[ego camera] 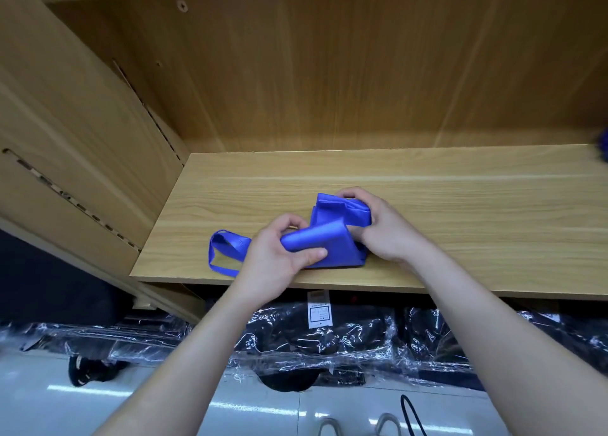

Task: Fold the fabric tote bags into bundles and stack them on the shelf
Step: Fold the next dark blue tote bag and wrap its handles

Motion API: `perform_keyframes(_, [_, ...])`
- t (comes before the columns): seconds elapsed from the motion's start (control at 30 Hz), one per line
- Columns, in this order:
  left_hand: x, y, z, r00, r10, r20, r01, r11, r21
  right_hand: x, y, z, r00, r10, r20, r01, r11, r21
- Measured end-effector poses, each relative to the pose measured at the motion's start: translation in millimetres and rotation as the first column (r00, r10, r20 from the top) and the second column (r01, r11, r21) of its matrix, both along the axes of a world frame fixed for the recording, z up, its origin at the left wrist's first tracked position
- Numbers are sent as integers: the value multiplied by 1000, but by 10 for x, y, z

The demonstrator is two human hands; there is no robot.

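View: head camera, looking forward and down over both forearms.
Shelf point(460, 205): a pale wood-grain board, with its front edge running across the middle of the picture.
Tote bag point(332, 239): blue fabric, partly rolled into a thick bundle. It lies on the board near the front edge, left of the middle.
Left hand point(279, 258): grasps the lower-left end of the roll, with the fingers curled over it and the thumb laid across its front.
Right hand point(385, 228): grips the bunched upper-right part of the bag, with the fingers wrapped over the top fold.
Handle loop point(227, 248): sticks out of the bundle to the left of the left hand. It lies flat on the board and reaches the front edge.
Back panel point(362, 73): darker wood grain, with screw heads near the top.
Blue patch point(603, 146): at the far right edge of the board, too blurred to tell what it is.
Wrapped goods point(329, 343): dark items in crinkled clear plastic, under the board.
White label point(319, 310): hangs just below the board's front edge, under the bag.
Floor point(98, 399): glossy light tiles.
Black cord point(409, 412): on the floor at the lower right.
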State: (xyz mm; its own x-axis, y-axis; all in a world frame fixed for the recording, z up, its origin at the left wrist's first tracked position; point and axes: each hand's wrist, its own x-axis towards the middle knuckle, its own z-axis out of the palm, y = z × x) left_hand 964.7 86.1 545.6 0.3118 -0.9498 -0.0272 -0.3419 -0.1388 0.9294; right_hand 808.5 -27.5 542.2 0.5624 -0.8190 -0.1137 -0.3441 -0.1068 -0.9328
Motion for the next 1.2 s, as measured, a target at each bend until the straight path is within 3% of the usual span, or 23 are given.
perform_keyframes(0.1, [-66,-72,10,993,25,113,-20,999,-48,-18,16,108,997,52,49,-56,994,91])
perform_keyframes(0.23, [-62,-140,50,850,-41,526,122,985,-120,-127,66,173,993,116,9,-115,972,205])
perform_keyframes(0.3, [-78,-167,38,781,-49,622,146,984,-106,-117,93,182,992,121,33,-123,990,67])
perform_keyframes(0.4, [-124,-165,-19,799,-22,600,140,979,-150,-64,139,193,996,87,-16,-88,969,-231])
perform_keyframes(0.5, [-122,-179,-52,802,-75,593,221,959,-178,11,236,166,1000,-31,7,31,938,-346])
perform_keyframes(0.57, [-143,-192,-45,759,-158,631,308,942,-135,72,273,148,987,-148,69,162,947,-277])
perform_keyframes(0.63, [-162,-191,-49,684,-159,712,339,933,-117,88,267,148,922,-288,259,295,956,13])
perform_keyframes(0.7, [-165,-166,-71,606,-122,786,334,936,-113,48,282,138,824,-385,415,277,914,298])
perform_keyframes(0.8, [-179,-122,-127,572,-72,817,298,946,-125,6,329,94,875,-285,391,196,947,253])
perform_keyframes(0.9, [-197,-115,-113,549,-53,834,276,953,-122,-30,367,79,954,-167,250,140,983,121])
perform_keyframes(0.97, [-191,-125,-74,560,-73,825,279,955,-104,-140,371,90,999,42,-15,-43,998,-56])
perform_keyframes(1.03, [-192,-140,-37,590,-86,802,269,958,-95,-254,369,135,942,212,-258,-265,945,-192])
perform_keyframes(1.1, [-221,-137,-17,701,-81,708,243,961,-131,-339,324,139,919,236,-315,-340,880,-332])
perform_keyframes(1.2, [-203,-92,65,886,-122,446,173,982,-75,-431,282,137,952,200,-233,-290,833,-471])
